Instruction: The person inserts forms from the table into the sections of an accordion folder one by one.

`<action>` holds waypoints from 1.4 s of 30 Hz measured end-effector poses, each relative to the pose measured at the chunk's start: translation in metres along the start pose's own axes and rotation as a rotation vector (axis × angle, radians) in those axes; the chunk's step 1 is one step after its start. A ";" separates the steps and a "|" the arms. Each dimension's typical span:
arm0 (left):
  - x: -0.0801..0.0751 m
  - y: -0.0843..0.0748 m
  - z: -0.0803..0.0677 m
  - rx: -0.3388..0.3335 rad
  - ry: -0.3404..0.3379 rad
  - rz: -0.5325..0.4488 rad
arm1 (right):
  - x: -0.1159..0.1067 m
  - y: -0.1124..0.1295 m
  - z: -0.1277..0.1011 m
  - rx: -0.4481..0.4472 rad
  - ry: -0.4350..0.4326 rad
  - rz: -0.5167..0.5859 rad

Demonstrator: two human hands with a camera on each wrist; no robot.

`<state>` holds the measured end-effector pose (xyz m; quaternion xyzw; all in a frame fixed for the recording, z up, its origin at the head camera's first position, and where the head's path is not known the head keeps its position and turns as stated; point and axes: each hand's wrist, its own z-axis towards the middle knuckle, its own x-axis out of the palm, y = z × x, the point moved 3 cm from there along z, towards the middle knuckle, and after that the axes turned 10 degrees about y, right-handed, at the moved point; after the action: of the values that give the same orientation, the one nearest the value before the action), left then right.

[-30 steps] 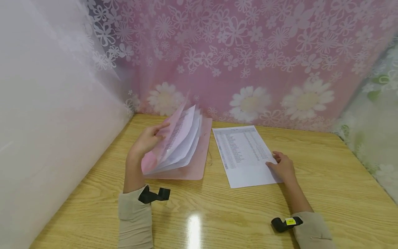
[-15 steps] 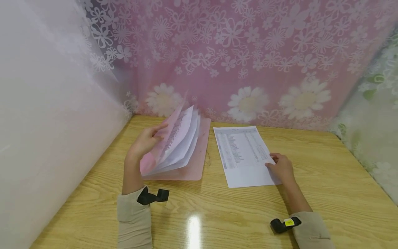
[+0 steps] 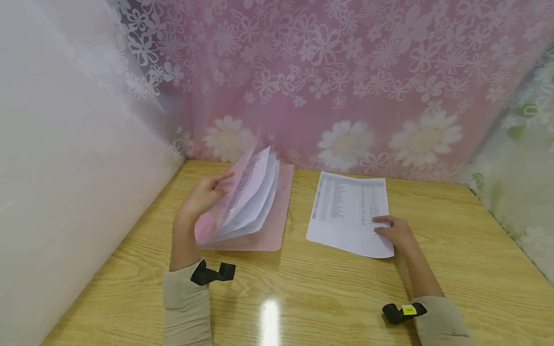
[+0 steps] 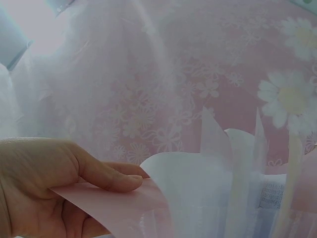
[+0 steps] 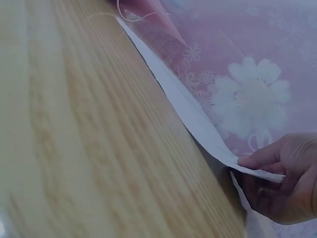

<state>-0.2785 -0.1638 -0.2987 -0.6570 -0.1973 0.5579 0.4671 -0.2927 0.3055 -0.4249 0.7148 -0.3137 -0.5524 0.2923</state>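
You are holding the pink folder open with your left hand, thumb pinching its cover, while your right hand is pinching the paper sheet on the table beside it, lifting one edge to slide inside.

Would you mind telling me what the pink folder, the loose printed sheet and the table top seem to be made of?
The pink folder looks like thin, translucent plastic: light passes through the cover that the left hand holds up. The printed sheet looks like plain matte paper, bending where the right hand pinches it. The table shows wood grain under a glossy finish with a glare spot, possibly laminate.
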 end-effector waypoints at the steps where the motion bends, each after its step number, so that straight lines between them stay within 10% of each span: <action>1: 0.000 0.000 0.000 0.000 0.000 -0.001 | -0.001 0.000 0.000 0.004 0.009 0.010; 42: 0.000 -0.002 -0.002 0.016 0.014 -0.054 | -0.016 0.059 -0.032 -0.136 0.003 0.219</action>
<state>-0.2765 -0.1634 -0.2972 -0.6515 -0.2072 0.5418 0.4889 -0.2718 0.2829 -0.3625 0.6556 -0.3513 -0.5363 0.3990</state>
